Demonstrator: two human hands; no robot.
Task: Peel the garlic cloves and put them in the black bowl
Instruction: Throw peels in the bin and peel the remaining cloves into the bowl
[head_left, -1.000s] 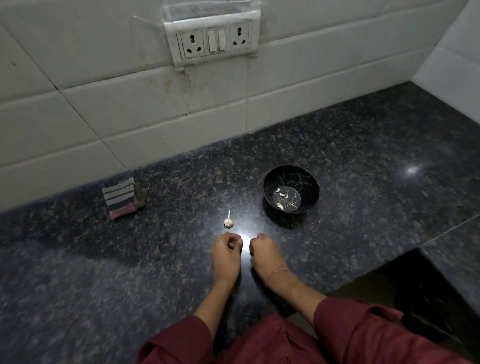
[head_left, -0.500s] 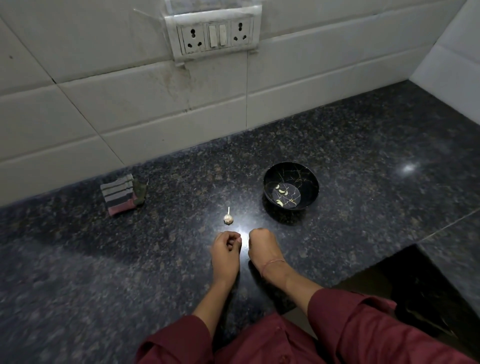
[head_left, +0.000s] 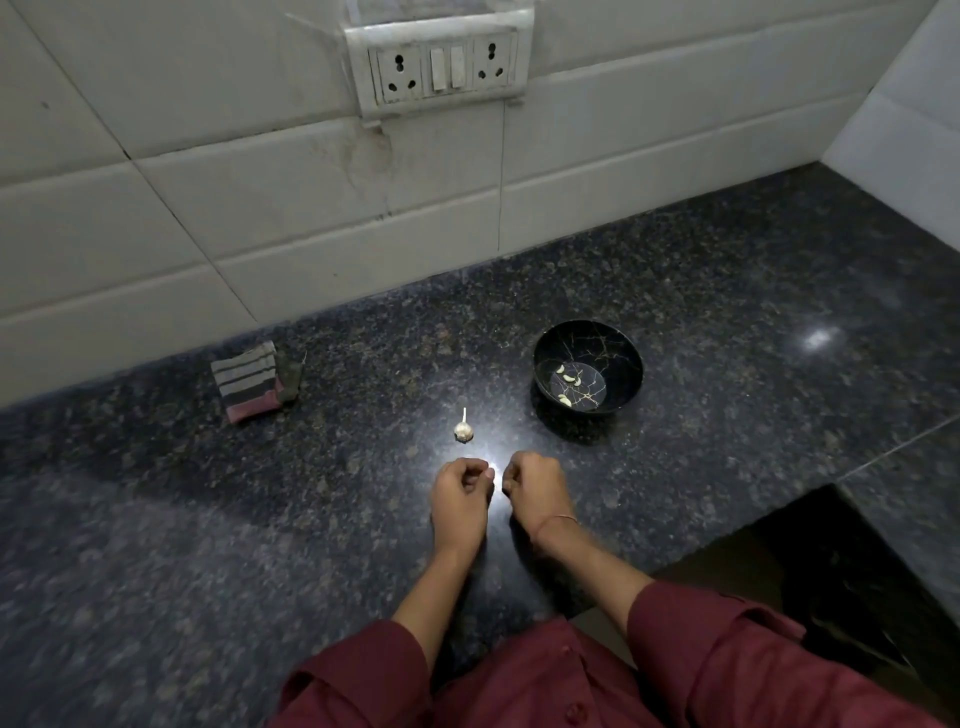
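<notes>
Far left, a striped cloth (head_left: 249, 382) is lying folded on the dark counter (head_left: 156, 519), near the tiled wall. I'm seeing the garlic bulb (head_left: 463, 430) sitting stem-up mid-counter, just beyond the hands. The left hand (head_left: 460, 501) and right hand (head_left: 535, 493) are sitting side by side, fingers curling in. I can't tell whether either is pinching a clove. Further right, the black bowl (head_left: 623, 358) is standing upright, holding a few peeled cloves (head_left: 570, 379).
</notes>
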